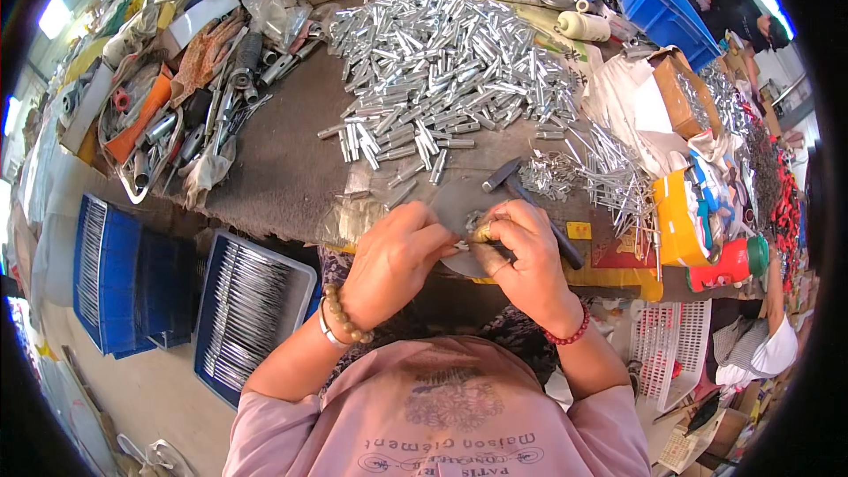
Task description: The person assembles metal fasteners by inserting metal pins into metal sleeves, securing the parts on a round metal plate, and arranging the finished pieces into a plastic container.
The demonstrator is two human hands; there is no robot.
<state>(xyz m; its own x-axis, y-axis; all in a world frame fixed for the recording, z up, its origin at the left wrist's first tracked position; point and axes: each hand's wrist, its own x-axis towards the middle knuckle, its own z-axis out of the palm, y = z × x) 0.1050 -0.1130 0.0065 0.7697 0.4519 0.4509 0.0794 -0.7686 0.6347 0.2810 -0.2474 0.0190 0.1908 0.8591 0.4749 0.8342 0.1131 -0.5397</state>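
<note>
My left hand point(397, 252) and my right hand point(526, 252) meet above a round grey metal plate point(449, 199) at the near edge of the bench. Both are closed in a pinch, fingertips almost touching. A tiny silver piece point(462, 246) shows between them; what exactly each holds is too small to tell. Something yellowish shows at my right fingertips. A hammer point(505, 175) lies just beyond my right hand, its dark handle running under that hand toward me. Past the plate spreads a large heap of silver metal tubes point(450, 62).
Small metal parts point(549, 175) and thin rods point(614, 177) lie right of the hammer, near a yellow box point(685, 216) and a red jar point(729, 265). Tools clutter the far left. Blue crates point(252, 314) with rods stand lower left. Other people are at the right.
</note>
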